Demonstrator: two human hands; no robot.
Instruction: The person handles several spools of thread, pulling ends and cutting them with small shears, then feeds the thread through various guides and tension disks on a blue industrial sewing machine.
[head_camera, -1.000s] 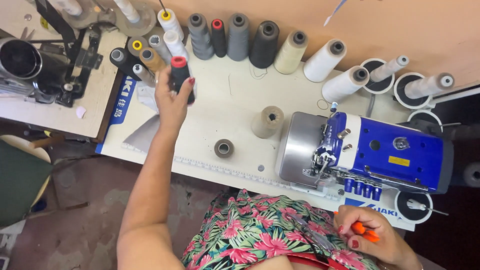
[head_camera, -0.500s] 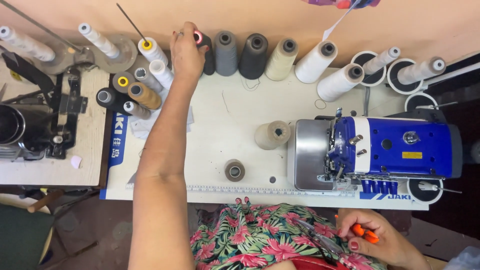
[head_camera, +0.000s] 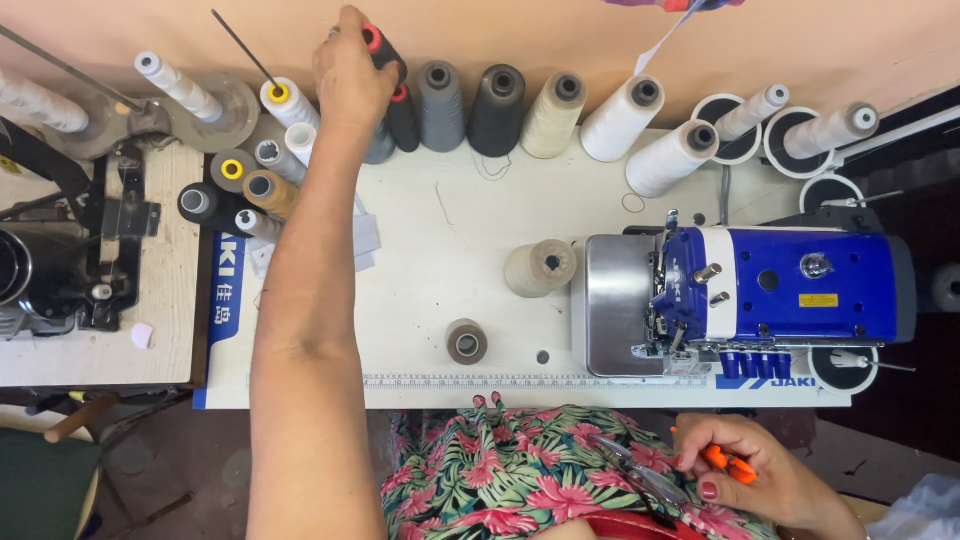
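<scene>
the left hand (head_camera: 352, 75) grips a black thread cone with a red core (head_camera: 383, 52) at the back of the cone row, far left of the blue overlock machine (head_camera: 790, 290); the right hand (head_camera: 760, 480) holds orange-handled snips (head_camera: 725, 463) below it; crowded neighbouring cones could topple if knocked.

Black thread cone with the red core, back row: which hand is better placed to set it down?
Left. The left hand already grips the black thread cone with the red core over the row; the right hand holds orange-handled snips at the lap.
</scene>
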